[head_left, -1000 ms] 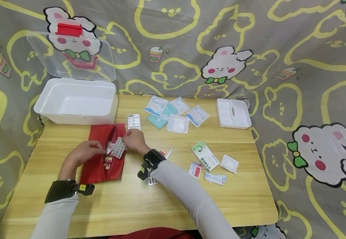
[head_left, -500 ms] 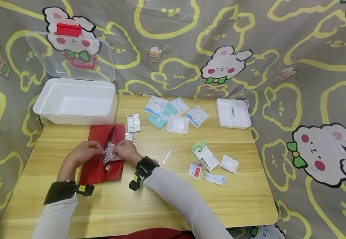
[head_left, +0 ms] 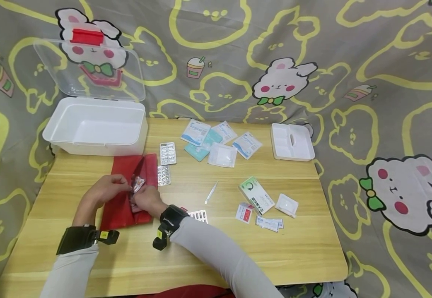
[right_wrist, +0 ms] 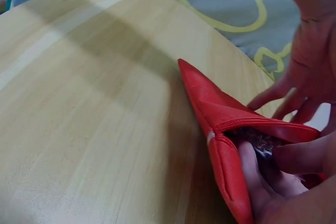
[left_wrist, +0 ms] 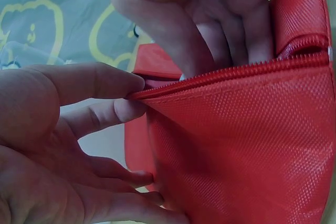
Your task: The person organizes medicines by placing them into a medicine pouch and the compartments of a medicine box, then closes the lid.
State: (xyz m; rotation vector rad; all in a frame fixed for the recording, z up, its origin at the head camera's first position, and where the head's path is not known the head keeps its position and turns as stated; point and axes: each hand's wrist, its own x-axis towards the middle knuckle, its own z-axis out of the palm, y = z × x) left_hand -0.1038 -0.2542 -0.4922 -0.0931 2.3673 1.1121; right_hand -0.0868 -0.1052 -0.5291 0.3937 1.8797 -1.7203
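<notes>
A red zippered pouch (head_left: 117, 213) lies on the left of the table with its mouth spread. My left hand (head_left: 105, 191) pinches the zipper edge between thumb and forefinger; the left wrist view shows this closely, the pouch wall (left_wrist: 236, 145) hanging below. My right hand (head_left: 148, 199) reaches into the mouth. In the right wrist view its thumb and forefinger stand apart around shiny foil packs (right_wrist: 264, 149) inside; whether it grips one I cannot tell. A foil pack (head_left: 138, 183) shows above my right hand in the opening.
Two blister packs (head_left: 167, 154) lie right of the pouch. A white box (head_left: 95, 148) with a raised clear lid stands behind. Surgical packets (head_left: 247, 145), a divided white tray (head_left: 292, 155), tweezers (head_left: 211, 193), a green-white medicine carton (head_left: 257, 194) and a capsule blister (head_left: 199, 216) lie further right.
My right hand has moved left and down into the pouch with a blister pack at its fingers, uncovering a blister pack on the table. My left hand stays at the pouch edge.
</notes>
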